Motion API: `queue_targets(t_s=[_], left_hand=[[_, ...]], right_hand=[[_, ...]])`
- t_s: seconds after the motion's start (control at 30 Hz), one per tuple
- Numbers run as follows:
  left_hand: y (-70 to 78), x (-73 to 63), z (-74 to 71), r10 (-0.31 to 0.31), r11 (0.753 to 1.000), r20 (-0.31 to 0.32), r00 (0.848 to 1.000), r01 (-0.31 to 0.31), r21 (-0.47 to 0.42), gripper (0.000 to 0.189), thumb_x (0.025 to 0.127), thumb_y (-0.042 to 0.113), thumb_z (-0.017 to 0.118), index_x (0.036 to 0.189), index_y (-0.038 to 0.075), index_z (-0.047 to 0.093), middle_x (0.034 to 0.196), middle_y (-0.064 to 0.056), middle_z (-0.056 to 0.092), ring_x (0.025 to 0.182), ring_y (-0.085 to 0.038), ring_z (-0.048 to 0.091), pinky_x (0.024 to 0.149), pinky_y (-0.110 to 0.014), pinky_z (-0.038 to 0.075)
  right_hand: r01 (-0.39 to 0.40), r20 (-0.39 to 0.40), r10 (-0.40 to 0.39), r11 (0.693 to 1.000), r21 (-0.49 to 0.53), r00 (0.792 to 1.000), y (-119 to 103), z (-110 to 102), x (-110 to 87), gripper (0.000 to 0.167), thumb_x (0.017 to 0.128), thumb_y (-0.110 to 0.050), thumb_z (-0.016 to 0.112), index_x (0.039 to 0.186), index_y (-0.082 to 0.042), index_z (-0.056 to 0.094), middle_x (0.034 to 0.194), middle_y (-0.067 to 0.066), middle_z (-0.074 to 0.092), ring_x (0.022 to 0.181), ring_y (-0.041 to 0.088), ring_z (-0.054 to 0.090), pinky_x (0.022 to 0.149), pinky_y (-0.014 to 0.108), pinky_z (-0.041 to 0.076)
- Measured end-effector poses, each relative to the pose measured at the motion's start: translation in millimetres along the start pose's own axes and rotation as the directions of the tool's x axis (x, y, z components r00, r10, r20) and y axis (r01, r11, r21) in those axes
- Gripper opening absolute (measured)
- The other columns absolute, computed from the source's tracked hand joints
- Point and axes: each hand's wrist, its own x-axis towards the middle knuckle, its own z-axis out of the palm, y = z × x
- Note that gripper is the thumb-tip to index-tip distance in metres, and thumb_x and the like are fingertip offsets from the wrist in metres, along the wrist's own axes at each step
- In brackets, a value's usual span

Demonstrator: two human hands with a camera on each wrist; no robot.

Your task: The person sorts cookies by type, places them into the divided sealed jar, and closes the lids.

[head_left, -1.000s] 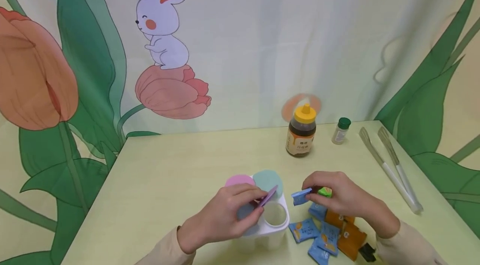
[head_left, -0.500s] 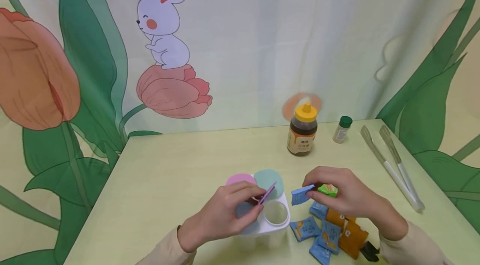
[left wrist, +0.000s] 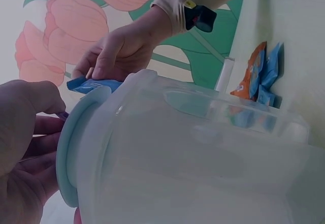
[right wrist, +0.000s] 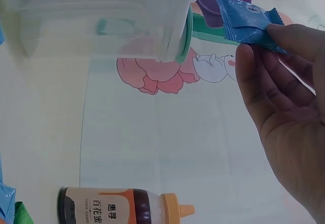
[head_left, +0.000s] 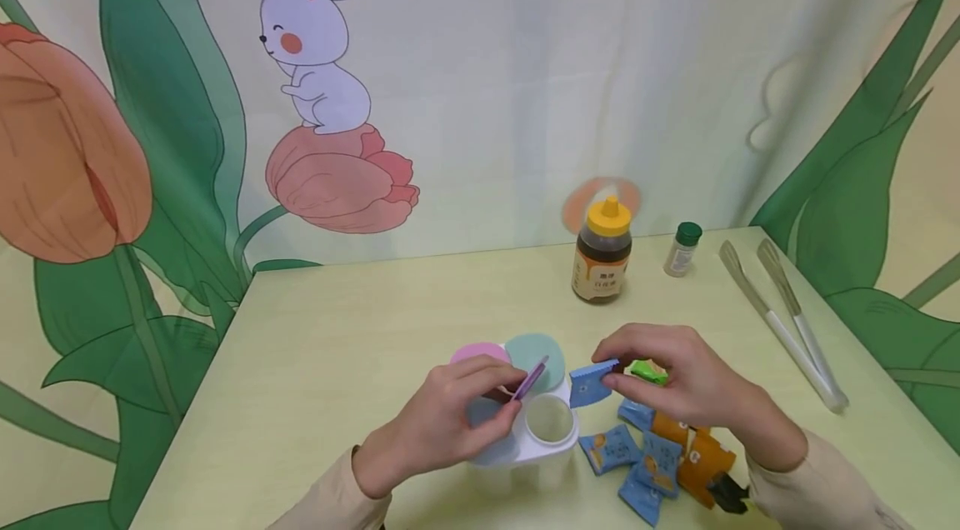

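Observation:
My left hand pinches a purple lid, tilted on edge over a white and clear container. Several round openings top this container; the front right one is uncovered. Pink, teal and grey-blue lids cover the others. Between thumb and fingers, my right hand pinches a small blue snack packet just right of the uncovered opening, above rim height. In the right wrist view, the blue packet looks sealed, with the purple lid close behind.
Several blue packets and orange packets lie right of the container, with a green packet behind my right hand. Farther back stand a honey bottle and a green-capped jar. Tongs lie at the right edge.
My right hand has moved slightly left with the blue packet, closer to the uncovered opening. My left hand keeps the purple lid in nearly the same place.

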Motion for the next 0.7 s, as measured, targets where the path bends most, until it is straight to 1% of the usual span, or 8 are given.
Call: queue_targets(t_s=[0.13,0.33,0.53,0.7], left_hand=[[-0.2,0.8,0.0,-0.005,1.000,0.002,1.000,0.005,-0.005,0.023,0.082,-0.001,0.069,0.105,0.001,0.068,0.095,-0.007,0.068,0.082,-0.009,0.069,0.074,-0.011,0.056],[-2.1,0.1,-0.8,-0.016,1.000,0.001,1.000,0.016,0.001,0.023,0.082,-0.001,0.068,0.105,0.001,0.068,0.095,-0.006,0.068,0.082,-0.010,0.069,0.074,-0.011,0.056],[-2.9,-0.1,-1.0,-0.018,1.000,0.001,1.000,0.018,-0.014,0.023,0.082,-0.002,0.068,0.105,0.001,0.068,0.095,-0.007,0.068,0.082,-0.010,0.069,0.074,-0.011,0.056],[-3.2,-0.1,-0.4,-0.022,0.999,0.002,1.000,0.022,-0.025,0.023,0.082,-0.002,0.068,0.105,0.001,0.068,0.095,-0.007,0.069,0.082,-0.010,0.070,0.074,-0.012,0.056]], right_hand=[[0.018,-0.022,-0.018,1.000,0.018,1.000,-1,3,2.5,0.045,0.073,0.012,0.076,0.110,-0.013,0.065,0.097,-0.001,0.068,0.080,0.007,0.065,0.073,0.017,0.057],[0.048,-0.017,-0.048,0.998,0.042,0.999,-2,7,9.6,0.042,0.075,0.011,0.075,0.110,-0.012,0.065,0.097,0.000,0.068,0.081,0.006,0.065,0.072,0.018,0.058],[0.029,-0.018,-0.028,0.998,0.058,0.999,-4,12,11.7,0.042,0.076,0.010,0.074,0.110,-0.013,0.066,0.098,0.000,0.069,0.081,0.007,0.066,0.072,0.019,0.058],[0.002,0.003,-0.002,0.997,0.083,1.000,-7,16,13.6,0.039,0.078,0.010,0.073,0.111,-0.011,0.065,0.099,0.001,0.070,0.082,0.008,0.067,0.073,0.021,0.059]])
